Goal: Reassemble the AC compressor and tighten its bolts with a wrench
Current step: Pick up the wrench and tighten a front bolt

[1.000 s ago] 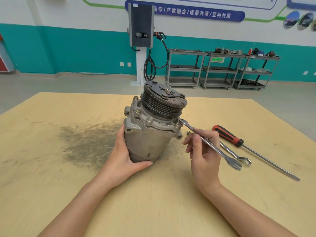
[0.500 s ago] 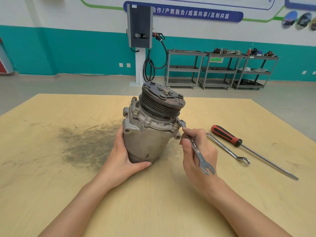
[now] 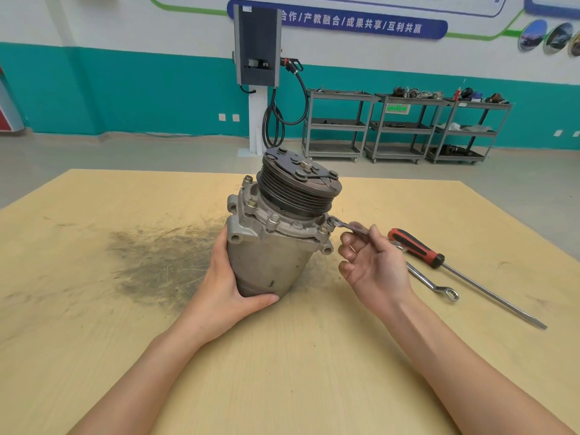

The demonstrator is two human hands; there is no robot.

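Since the earlier frame the right hand (image 3: 375,262) has turned palm-up and swung the wrench (image 3: 348,227) round, so its handle now points away to the right instead of down toward the person, with the ring end at the bolt (image 3: 323,229) on the right side of the compressor (image 3: 270,243). The compressor has stayed where it was, near the middle of the table (image 3: 282,372), pulley end up and tilted a little to the right. The wrench's ring end sits at that flange bolt, though whether it is fully seated on the head cannot be told. The right hand pinches the wrench handle between thumb and forefinger; the other fingers curl loosely inward under it and hold nothing. The left hand (image 3: 226,290) grips the lower left of the compressor body, thumb wrapped across its front near the base, fingers hidden behind. Just right of the right hand a second wrench (image 3: 433,285) lies flat on the table, and beside it a long screwdriver (image 3: 417,248) with a red and black handle. A dark smudge (image 3: 163,259) stains the table left of the compressor.
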